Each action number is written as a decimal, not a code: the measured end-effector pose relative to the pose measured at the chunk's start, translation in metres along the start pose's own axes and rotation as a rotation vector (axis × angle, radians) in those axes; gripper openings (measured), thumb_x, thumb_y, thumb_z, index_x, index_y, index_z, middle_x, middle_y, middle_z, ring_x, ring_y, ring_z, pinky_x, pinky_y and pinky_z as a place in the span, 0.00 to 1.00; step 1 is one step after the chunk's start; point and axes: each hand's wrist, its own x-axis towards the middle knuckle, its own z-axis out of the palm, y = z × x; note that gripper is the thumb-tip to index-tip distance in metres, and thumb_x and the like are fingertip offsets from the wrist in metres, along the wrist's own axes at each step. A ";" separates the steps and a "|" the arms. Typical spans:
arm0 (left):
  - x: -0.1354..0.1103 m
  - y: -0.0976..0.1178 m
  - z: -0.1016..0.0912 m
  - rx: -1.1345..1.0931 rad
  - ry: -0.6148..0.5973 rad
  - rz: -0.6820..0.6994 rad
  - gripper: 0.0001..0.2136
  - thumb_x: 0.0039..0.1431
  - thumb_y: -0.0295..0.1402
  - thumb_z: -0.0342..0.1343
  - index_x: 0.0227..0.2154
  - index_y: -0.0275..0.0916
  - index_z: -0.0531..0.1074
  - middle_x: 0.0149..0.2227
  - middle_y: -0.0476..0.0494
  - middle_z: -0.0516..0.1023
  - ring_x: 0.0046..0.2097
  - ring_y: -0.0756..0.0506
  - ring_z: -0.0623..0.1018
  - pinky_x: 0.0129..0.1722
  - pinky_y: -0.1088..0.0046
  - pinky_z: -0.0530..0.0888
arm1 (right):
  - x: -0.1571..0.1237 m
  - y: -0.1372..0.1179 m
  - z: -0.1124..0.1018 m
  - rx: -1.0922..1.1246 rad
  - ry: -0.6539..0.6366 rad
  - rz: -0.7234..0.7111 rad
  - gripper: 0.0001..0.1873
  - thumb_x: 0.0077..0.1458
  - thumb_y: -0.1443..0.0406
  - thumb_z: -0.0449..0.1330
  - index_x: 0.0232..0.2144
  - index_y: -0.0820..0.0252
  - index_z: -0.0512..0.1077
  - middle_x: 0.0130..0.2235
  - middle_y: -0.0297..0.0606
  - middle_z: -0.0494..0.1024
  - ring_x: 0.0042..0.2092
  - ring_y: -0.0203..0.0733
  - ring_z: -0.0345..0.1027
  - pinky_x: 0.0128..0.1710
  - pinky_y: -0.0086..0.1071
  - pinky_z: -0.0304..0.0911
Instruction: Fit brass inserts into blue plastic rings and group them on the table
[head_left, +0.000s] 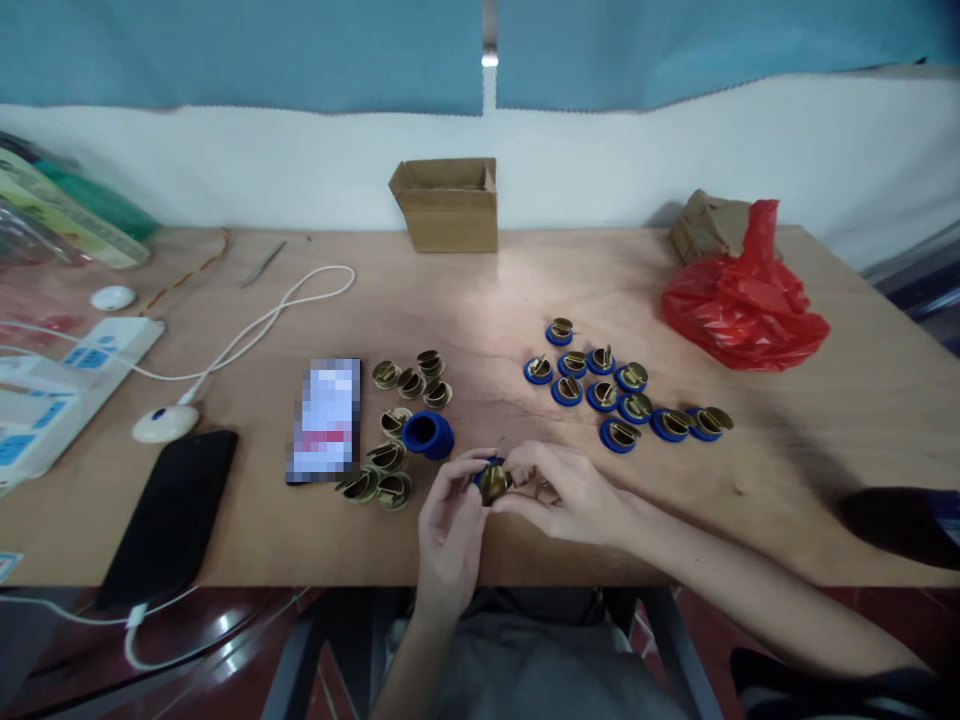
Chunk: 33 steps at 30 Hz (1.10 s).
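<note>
Near the table's front edge, my left hand (455, 515) curls its fingers and thumb around a round brass-coloured metal piece (494, 484) with a blue ring around part of it. My right hand (559, 490) closes on the same piece from the right, fingertips pinching its edge; the exact contact is partly hidden. Just left of my hands stands a stack of blue rings (428, 435). Beside and behind it lie several brass pieces (393, 490) with raised half-round flaps and no blue ring. To the right, several similar pieces sit in blue rings (619, 434).
A lit phone with a blurred screen (326, 420), a black phone (169, 515), white cables and a power strip (90, 390) lie left. An open cardboard box (454, 215) stands at the back. A red plastic bag (746, 310) is back right, a dark object (900, 522) front right.
</note>
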 end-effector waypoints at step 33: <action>0.003 -0.007 -0.005 0.165 -0.021 -0.057 0.11 0.65 0.38 0.62 0.47 0.41 0.77 0.51 0.38 0.79 0.56 0.41 0.78 0.58 0.64 0.73 | 0.001 0.011 0.001 -0.129 -0.056 0.075 0.06 0.66 0.67 0.55 0.34 0.56 0.62 0.23 0.24 0.63 0.23 0.32 0.57 0.24 0.27 0.52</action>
